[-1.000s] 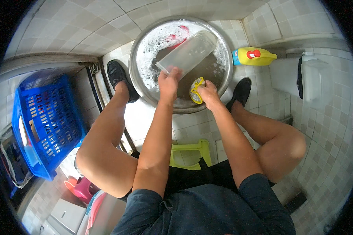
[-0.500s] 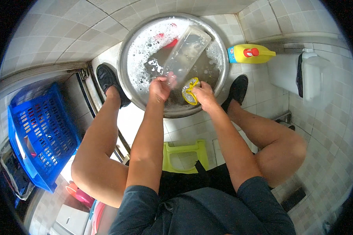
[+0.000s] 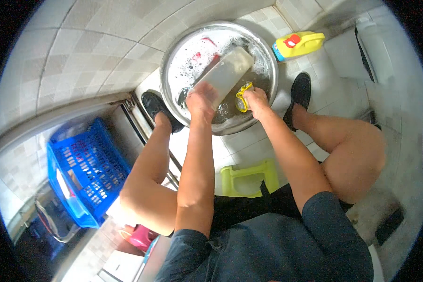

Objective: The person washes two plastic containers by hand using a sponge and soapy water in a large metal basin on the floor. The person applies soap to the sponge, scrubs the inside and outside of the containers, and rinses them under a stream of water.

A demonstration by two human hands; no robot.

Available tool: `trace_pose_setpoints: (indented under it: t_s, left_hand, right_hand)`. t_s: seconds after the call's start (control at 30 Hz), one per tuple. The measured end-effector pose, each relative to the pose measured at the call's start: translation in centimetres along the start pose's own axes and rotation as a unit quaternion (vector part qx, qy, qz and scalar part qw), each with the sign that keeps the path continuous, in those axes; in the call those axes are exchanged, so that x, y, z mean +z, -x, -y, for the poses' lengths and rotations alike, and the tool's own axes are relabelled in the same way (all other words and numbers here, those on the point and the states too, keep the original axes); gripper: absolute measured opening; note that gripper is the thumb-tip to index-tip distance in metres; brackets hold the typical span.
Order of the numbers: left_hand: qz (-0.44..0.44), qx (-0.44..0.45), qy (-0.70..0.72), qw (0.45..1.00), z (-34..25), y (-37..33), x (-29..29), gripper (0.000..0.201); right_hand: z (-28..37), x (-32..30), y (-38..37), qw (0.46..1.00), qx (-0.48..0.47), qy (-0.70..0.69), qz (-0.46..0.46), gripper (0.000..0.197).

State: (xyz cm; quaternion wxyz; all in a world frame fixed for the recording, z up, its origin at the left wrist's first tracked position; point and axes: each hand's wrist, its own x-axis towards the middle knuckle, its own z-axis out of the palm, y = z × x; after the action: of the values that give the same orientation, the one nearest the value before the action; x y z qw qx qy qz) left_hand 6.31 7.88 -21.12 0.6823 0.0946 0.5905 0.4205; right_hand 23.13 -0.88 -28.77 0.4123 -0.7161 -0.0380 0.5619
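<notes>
A wide round metal basin (image 3: 275, 75) holds murky water with white suds (image 3: 183, 61). Tilted across it is a long, translucent plastic container (image 3: 229, 73), its near end gripped by my left hand (image 3: 201, 101). Part of that hand's fingers shows blurred through the plastic. Close by, over the right side of the water, my right hand (image 3: 257, 99) pinches a yellow-edged scrubbing pad (image 3: 242, 99) with a pale mesh middle. The pad is beside the container, apart from it. Small red things (image 3: 197, 56) float in the suds at the left.
A yellow bottle with a red cap (image 3: 293, 41) stands beyond the basin's right rim. A blue plastic basket (image 3: 87, 169) is at the left, past a door track. My feet in black shoes flank the basin. A lime-green stool (image 3: 228, 181) is beneath me; tiled walls rise behind.
My view has swung, so the scene sits tilted. The container has turned in my left hand and lies more sideways. My right hand still holds the scrubbing pad, now turned more edge-on.
</notes>
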Motion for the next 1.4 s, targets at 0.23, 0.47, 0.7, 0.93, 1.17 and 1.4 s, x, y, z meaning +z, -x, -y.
trace_pose_setpoints:
  t_s: [0.23,0.47,0.7,0.93,1.17,1.4]
  left_hand:
    - [0.078,0.36,-0.487,0.792,-0.7,5.6,5.5,0.026]
    - [0.149,0.527,-0.716,0.433,0.9,6.4,0.7,0.014]
    - [0.216,0.493,-0.758,0.368,3.9,5.4,-2.8,0.034]
    - [0.229,0.199,-0.917,0.258,6.6,2.5,-2.9,0.05]
    - [0.159,0.341,-0.9,0.222,7.6,-2.5,-2.2,0.06]
    - [0.174,0.357,-0.886,0.239,7.4,-5.8,-2.5,0.055]
  right_hand:
    - [0.5,0.0,0.2,0.979,0.064,-0.194,-0.006,0.034]
    - [3.0,2.2,2.6,0.939,0.136,-0.3,0.095,0.026]
    - [-0.5,1.1,1.2,0.956,0.136,-0.255,0.06,0.026]
    - [-0.1,1.3,0.9,0.969,0.111,-0.209,0.063,0.032]
    - [0.5,0.6,0.6,0.979,0.102,-0.169,0.059,0.037]
    - [1.4,0.0,0.3,0.978,0.105,-0.172,0.048,0.035]
